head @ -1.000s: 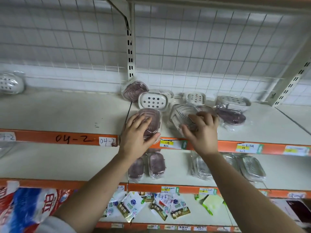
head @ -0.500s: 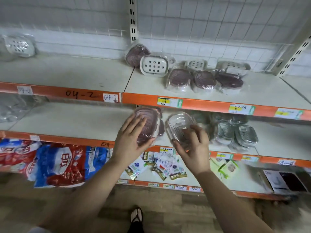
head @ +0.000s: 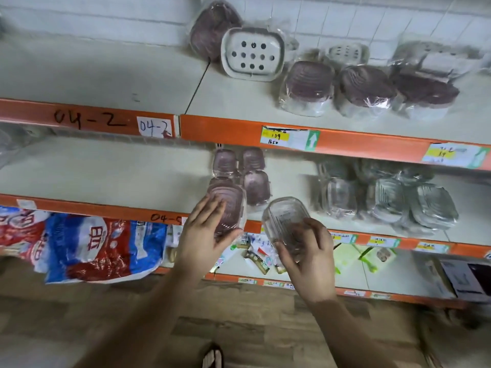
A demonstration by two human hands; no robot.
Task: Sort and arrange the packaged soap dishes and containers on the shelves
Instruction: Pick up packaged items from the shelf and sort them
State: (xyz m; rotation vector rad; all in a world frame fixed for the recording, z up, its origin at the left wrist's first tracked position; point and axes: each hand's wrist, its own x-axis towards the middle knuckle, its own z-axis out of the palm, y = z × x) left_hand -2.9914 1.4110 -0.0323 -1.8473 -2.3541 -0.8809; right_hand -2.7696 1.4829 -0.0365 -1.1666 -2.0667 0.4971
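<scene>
Cream metal shelving with orange front edges runs along the wall above a wood-patterned floor [head: 239,328]. The person's left hand [head: 210,232] has its grip pinching a film-wrapped mauve ribbed soap dish [head: 225,203], fingers laid along its face and thumb tucked beneath. That dish is at the front lip of the middle shelf [head: 106,171], just ahead of others of its kind. The right hand [head: 309,257] has its grip curled round a film-wrapped clear ribbed soap dish [head: 284,219]. It is held out in front of the orange edge, off the shelf, between the mauve group and the clear group.

From where I stand, the clear dish looks the riskier one. It hangs over the floor, the film looks slick, and a loosened grip could drop it. The mauve dish is held by fairly flat fingers, so it might slide out. Pushed in carelessly, it could shunt the small packets behind it out of line.

By my count, the middle shelf has three small mauve packaged dishes [head: 253,179] and three clear packaged dishes [head: 385,200] in front. More clear ones sit behind, too blurred to number. The top shelf [head: 106,75] carries three mauve wrapped dishes in a row [head: 366,88] and a fourth mauve dish leaning at the back [head: 212,27]. It also has three white perforated soap dishes [head: 252,54], I think, the rightmost being hazy. One dish is in each hand.
</scene>
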